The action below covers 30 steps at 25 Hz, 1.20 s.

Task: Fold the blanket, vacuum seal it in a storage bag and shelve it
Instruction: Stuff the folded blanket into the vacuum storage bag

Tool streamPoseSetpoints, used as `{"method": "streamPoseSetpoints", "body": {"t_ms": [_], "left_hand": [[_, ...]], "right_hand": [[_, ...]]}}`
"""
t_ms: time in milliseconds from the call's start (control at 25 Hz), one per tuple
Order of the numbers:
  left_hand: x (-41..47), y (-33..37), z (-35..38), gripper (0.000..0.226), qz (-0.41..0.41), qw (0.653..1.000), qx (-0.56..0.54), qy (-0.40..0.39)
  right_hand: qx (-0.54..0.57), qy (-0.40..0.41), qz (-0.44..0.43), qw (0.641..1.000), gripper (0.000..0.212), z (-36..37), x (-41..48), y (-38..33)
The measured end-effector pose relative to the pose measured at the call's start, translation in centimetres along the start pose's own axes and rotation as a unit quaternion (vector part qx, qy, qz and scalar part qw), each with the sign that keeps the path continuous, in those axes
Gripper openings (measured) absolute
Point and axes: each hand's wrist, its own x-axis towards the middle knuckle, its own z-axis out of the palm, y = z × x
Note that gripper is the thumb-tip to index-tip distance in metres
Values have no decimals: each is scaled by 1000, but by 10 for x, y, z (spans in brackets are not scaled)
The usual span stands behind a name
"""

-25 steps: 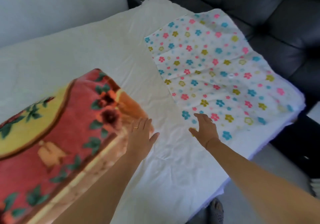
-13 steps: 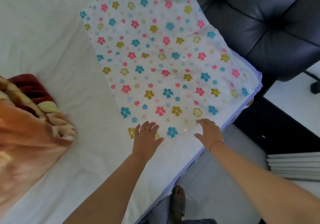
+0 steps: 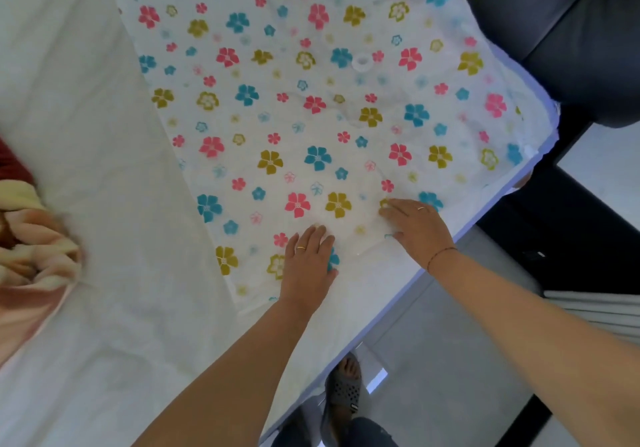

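**Head view: bag's mouth to be opened next**

Blanket (image 3: 31,249) lies bundled well left of the storage bag (image 3: 311,100), not yet inside. Left hand (image 3: 308,259) and right hand (image 3: 415,225) rest flat, fingers uncurled, at the bag's near edge (probably its mouth), which they must part next.

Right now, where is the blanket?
In the head view the blanket lies at the frame's left edge on the white bed sheet, apart from the flowered storage bag, where the left hand and right hand rest.
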Motion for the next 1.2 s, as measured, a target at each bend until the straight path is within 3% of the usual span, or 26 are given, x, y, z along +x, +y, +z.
{"method": "streamPoseSetpoints", "body": {"t_ms": [160, 240, 360, 680, 840, 920, 960, 1000, 1040, 1120, 1160, 1200], "left_hand": [[1, -12, -14, 39, -6, 999, -38, -2], [3, -21, -29, 27, 0, 999, -46, 28], [8, -43, -57, 7, -18, 992, -38, 119], [-6, -119, -108, 5, -73, 972, 32, 223], [-42, -125, -96, 23, -145, 954, 25, 262], [-61, -101, -88, 27, -200, 926, -30, 319], [-69, -85, -84, 26, -255, 898, -104, 343], [-75, -70, -80, 26, -337, 849, -209, 350], [-78, -54, -82, 28, -439, 767, -328, 334], [-79, -36, -72, 41, -612, 532, -528, 250], [-78, -31, -69, 51, -641, 454, -586, 202], [-78, -28, -67, 60, -631, 420, -631, 166]], "right_hand": [[36, -73, 55, 995, 26, -26, 11, -6], [-3, -138, 65, 988, 31, -43, 23, -17], [14, -151, 73, 986, 33, -58, 35, -42], [236, -248, 53, 938, 30, -38, 48, -139], [223, -217, 74, 947, 29, -38, 60, -158], [232, -174, 94, 952, 26, -38, 64, -163], [240, -157, 101, 953, 27, -37, 65, -164], [251, -144, 109, 951, 27, -36, 66, -166], [267, -132, 118, 947, 26, -36, 68, -167], [301, -106, 137, 938, 25, -37, 70, -170], [312, -96, 143, 934, 24, -38, 71, -172], [323, -86, 144, 932, 25, -39, 70, -176]]}}
